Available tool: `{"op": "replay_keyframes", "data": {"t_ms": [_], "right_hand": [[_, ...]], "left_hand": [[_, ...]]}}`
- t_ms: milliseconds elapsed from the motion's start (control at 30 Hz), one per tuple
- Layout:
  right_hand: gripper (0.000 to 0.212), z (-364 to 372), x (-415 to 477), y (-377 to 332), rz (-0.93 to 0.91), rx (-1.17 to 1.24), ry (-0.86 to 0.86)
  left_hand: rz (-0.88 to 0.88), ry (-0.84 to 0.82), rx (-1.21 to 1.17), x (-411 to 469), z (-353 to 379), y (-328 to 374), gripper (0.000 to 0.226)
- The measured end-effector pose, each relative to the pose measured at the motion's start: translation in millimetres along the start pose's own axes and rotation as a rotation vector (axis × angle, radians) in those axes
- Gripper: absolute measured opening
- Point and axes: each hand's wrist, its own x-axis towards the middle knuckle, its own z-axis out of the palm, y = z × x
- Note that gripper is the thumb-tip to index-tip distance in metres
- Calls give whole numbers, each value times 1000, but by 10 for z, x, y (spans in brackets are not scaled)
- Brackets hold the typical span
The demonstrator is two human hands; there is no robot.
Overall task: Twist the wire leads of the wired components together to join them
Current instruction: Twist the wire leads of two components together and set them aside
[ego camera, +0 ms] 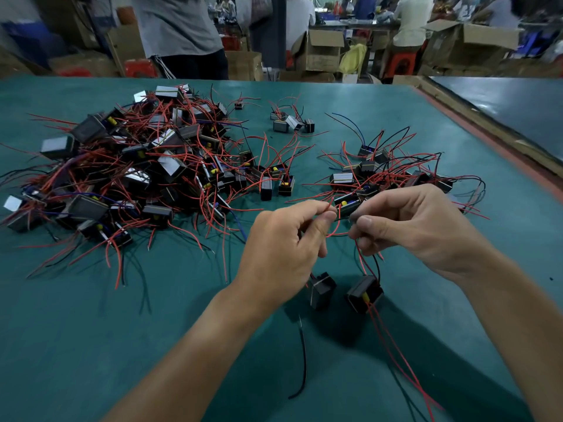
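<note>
Nearest, two red leads [405, 360] and a black lead [303, 357] trail loose over the green table [106, 345] toward the camera. Just beyond them hang two small dark block-shaped components: the left block [321, 289] has a pale stripe along its edge, the right block [364, 293] shows a yellow part where the red leads leave it. Whether they touch the table or dangle just above it is hard to tell. Thin red and black wires rise from them into the hands. The left hand [283, 239] pinches a red wire end [330, 208] between thumb and forefinger; the right hand [408, 223] pinches the neighbouring wires the same way, fingertips nearly meeting. The joint itself is hidden behind the fingers. Past the hands lies a small cluster [387, 175] of components, and to the left a big tangled pile [137, 166], its far parts blurred. Beyond the table edge stand cardboard boxes [323, 50] and people cut off by the frame.
</note>
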Motion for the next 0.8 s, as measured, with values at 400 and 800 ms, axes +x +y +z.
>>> {"op": "replay_keyframes", "data": {"t_ms": [400, 800], "right_hand": [[9, 59, 19, 1, -232, -128, 56], [8, 60, 29, 29, -178, -151, 21]], "left_hand": [[-27, -164, 76, -24, 7, 63, 30], [90, 7, 13, -19, 33, 92, 11]]}}
